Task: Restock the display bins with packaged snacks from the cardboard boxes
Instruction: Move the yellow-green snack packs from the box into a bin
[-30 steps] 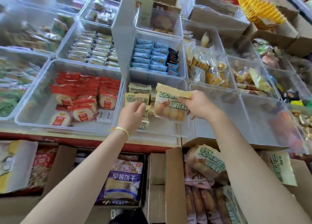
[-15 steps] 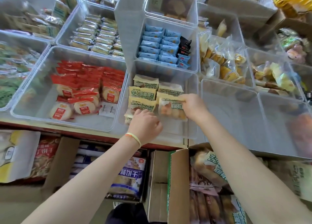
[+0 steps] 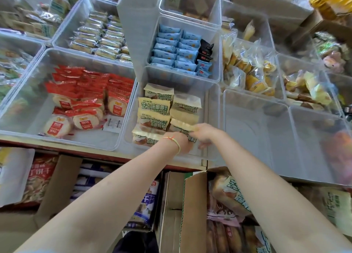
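We see both hands down in the clear display bin [image 3: 209, 119] of cream snack packs [image 3: 154, 106]; our right hand [image 3: 204, 133] pinches a pack's top edge, our left hand [image 3: 182, 141] rests on the front packs, fingers hidden, above the open cardboard box [image 3: 192, 205]

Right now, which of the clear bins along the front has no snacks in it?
The clear bin just right of the one both hands are filling. The red-packet bin and the yellow-packet bin both hold stock.
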